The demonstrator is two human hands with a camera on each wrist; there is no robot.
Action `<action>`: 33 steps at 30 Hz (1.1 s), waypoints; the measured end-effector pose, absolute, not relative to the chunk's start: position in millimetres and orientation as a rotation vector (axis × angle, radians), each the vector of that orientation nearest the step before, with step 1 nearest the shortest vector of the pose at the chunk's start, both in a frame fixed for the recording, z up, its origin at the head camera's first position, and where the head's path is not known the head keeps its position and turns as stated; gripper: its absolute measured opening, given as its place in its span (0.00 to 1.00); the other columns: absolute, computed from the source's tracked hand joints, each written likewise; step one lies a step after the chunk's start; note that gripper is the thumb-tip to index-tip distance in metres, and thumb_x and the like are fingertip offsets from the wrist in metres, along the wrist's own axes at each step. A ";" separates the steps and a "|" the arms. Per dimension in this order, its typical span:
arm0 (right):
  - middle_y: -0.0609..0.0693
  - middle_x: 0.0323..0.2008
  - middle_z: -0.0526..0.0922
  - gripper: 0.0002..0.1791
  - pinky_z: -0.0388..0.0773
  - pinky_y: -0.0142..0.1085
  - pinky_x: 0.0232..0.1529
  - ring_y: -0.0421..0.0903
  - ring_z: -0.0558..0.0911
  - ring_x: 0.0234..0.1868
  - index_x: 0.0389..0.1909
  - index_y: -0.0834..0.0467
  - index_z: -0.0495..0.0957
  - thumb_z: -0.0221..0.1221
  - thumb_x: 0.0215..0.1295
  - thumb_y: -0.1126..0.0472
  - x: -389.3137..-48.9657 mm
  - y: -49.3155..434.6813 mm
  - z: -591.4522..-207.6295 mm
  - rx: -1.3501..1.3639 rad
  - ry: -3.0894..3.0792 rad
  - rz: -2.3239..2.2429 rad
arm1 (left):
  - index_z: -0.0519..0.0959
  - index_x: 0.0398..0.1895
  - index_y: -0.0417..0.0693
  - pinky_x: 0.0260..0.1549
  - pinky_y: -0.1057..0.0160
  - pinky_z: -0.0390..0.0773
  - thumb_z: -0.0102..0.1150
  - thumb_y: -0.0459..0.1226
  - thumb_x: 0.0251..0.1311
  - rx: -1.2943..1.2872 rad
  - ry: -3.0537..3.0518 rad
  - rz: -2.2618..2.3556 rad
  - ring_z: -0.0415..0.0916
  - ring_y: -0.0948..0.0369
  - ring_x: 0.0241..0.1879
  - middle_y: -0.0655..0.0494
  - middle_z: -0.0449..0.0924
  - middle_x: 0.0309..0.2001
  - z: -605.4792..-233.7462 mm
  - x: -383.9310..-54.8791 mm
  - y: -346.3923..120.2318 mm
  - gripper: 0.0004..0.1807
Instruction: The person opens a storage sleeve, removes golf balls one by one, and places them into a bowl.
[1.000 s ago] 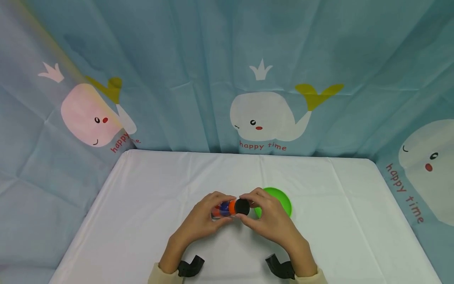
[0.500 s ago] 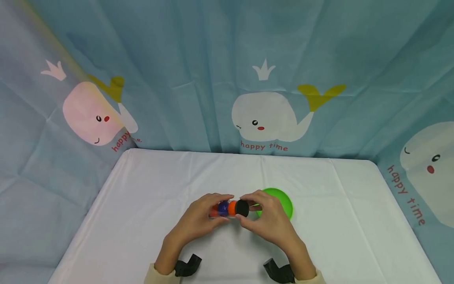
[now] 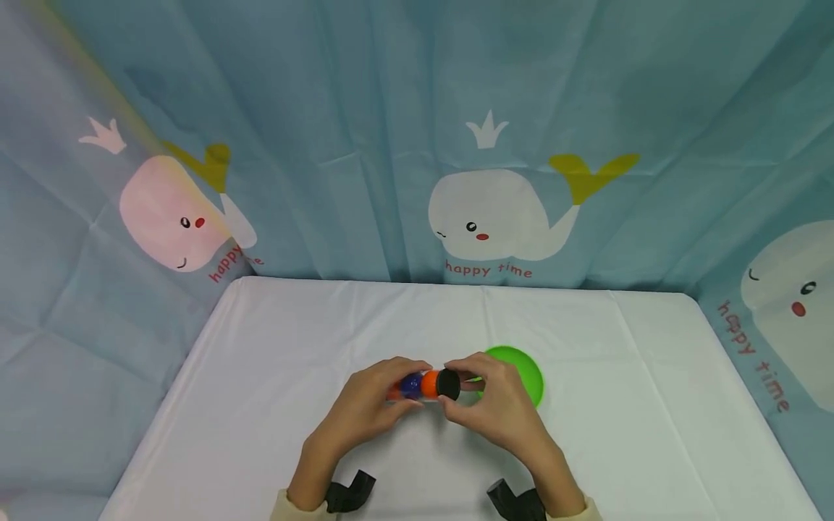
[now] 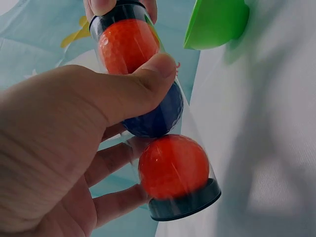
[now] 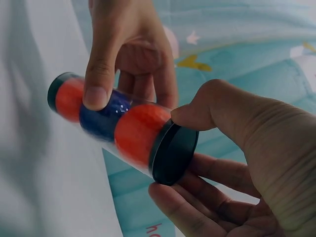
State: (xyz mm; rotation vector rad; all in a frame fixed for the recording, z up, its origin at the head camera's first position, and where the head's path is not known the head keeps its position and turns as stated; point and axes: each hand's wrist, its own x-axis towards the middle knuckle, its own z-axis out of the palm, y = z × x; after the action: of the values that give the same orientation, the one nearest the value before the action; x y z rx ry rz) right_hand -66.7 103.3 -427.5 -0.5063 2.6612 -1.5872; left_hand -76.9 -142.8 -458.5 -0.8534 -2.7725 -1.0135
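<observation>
A clear plastic tube (image 5: pixel 142 167) holds three dimpled golf balls in a row: an orange ball (image 4: pixel 174 165), a blue ball (image 3: pixel 411 386) and another orange ball (image 5: pixel 143 131). Each end of the tube has a black cap. My left hand (image 3: pixel 368 398) grips the tube round its middle, thumb across it in the left wrist view. At the right end, my right hand (image 3: pixel 498 399) pinches the black cap (image 3: pixel 449 384) between thumb and fingers. The tube lies sideways between both hands, held over the white table. In the head view, my left hand hides its left end.
A green bowl (image 3: pixel 533 376) stands on the white-covered table (image 3: pixel 625 434), just behind my right hand. A blue curtain (image 3: pixel 365 145) printed with whales hangs round the far side and the flanks. Black wrist mounts (image 3: pixel 352 492) sit below each hand.
My left hand has slid slightly left along the tube, showing more of the balls near the cap. The right hand keeps its pinch on the cap. The head view has shifted a little.
</observation>
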 end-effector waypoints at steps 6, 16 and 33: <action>0.46 0.42 0.89 0.19 0.90 0.36 0.44 0.41 0.89 0.44 0.47 0.54 0.89 0.77 0.52 0.66 -63.8 106.2 -431.6 -0.443 2.636 -1.595 | 0.81 0.65 0.62 0.55 0.57 0.86 0.80 0.43 0.57 -0.906 -2.742 -0.984 0.85 0.66 0.55 0.67 0.86 0.57 -458.8 -74.0 -142.0 0.31; 0.47 0.42 0.90 0.19 0.90 0.35 0.43 0.39 0.90 0.41 0.47 0.55 0.90 0.77 0.52 0.64 -67.6 105.8 -432.2 -0.490 2.611 -1.586 | 0.80 0.66 0.64 0.55 0.56 0.86 0.79 0.45 0.58 -0.876 -2.809 -0.990 0.85 0.67 0.54 0.67 0.86 0.57 -454.0 -70.9 -145.5 0.31; 0.46 0.44 0.87 0.19 0.90 0.38 0.46 0.43 0.88 0.47 0.49 0.51 0.87 0.79 0.56 0.58 -69.4 105.4 -430.3 -0.517 2.548 -1.611 | 0.80 0.65 0.67 0.56 0.56 0.86 0.78 0.47 0.59 -0.813 -2.840 -0.978 0.83 0.68 0.55 0.69 0.84 0.56 -444.5 -68.8 -148.8 0.30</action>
State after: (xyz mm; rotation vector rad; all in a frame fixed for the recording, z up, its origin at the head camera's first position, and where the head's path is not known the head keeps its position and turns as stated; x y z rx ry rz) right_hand -69.4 105.4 -430.3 -0.5165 2.5480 -1.6114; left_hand -68.8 -148.8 -444.5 -0.8131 -2.8402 -0.9777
